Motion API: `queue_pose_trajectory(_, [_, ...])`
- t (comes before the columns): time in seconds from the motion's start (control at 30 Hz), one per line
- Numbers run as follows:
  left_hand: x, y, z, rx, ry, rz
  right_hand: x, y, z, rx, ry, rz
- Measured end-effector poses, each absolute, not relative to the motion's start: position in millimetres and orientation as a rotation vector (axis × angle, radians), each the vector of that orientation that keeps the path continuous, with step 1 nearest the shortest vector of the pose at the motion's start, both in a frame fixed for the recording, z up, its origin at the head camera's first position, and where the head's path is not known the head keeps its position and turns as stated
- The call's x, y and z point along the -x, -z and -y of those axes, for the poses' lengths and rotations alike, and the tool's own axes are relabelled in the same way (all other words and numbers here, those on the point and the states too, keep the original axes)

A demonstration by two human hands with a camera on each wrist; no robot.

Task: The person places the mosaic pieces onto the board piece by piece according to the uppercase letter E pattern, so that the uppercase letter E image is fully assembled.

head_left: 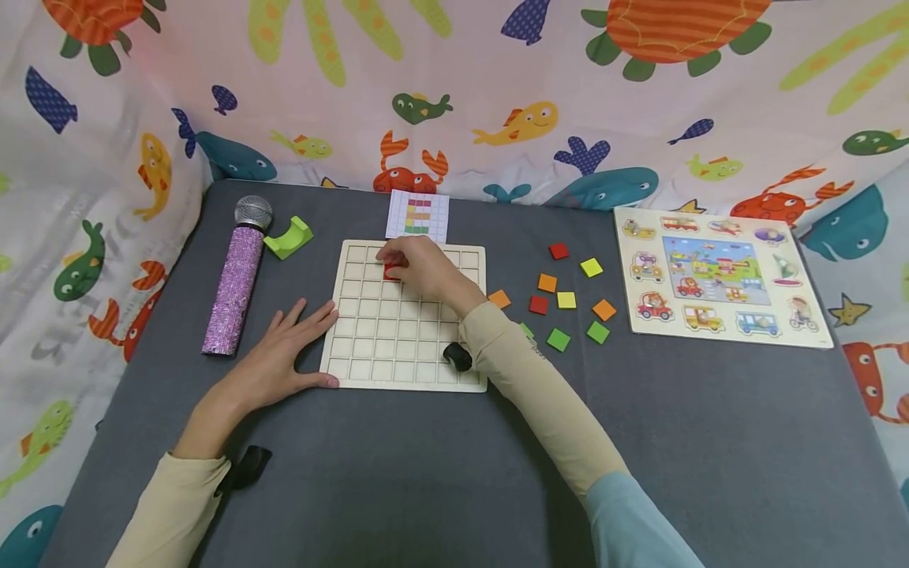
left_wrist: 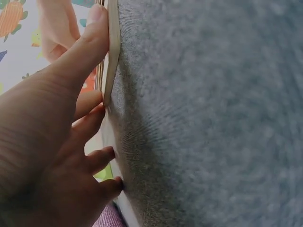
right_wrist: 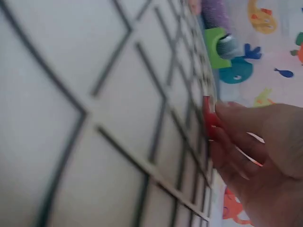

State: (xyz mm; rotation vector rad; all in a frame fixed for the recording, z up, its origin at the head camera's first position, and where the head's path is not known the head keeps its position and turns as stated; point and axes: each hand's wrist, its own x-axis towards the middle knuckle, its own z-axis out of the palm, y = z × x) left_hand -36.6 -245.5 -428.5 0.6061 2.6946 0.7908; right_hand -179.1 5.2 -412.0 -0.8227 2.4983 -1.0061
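Observation:
A wooden grid board (head_left: pixel 362 347) lies on the grey table in the head view. Near its top edge my right hand (head_left: pixel 426 270) pinches a red square tile (head_left: pixel 390 272) over the grid; the right wrist view shows this red tile (right_wrist: pixel 208 117) between thumb and fingers at the board's surface. My left hand (head_left: pixel 284 355) rests at the board's left side with fingers spread, thumb and fingertips touching the edge, as the left wrist view also shows. Just behind the board lies a pattern card (head_left: pixel 433 207) with coloured squares on a grid.
Loose tiles lie right of the board, among them a red tile (head_left: pixel 559 251), a yellow tile (head_left: pixel 591 268) and a green tile (head_left: pixel 558 340). Farther right is a vehicle puzzle board (head_left: pixel 724 315). A glittery microphone (head_left: pixel 233 292) and a green curved block (head_left: pixel 289 238) lie left.

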Motion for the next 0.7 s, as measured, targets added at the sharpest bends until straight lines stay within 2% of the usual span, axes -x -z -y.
queue_pose_trajectory(0.33, [38.1,423.5,242.0,-0.568,-0.759,-2.649,179.7,386.7,-51.0,0.826,0.963,-2.533])
queue_pose_trajectory(0.7, [38.8,424.1,241.5,-0.559,-0.731,-2.643,188.0,386.6,-154.0,0.65,0.912,-2.686])
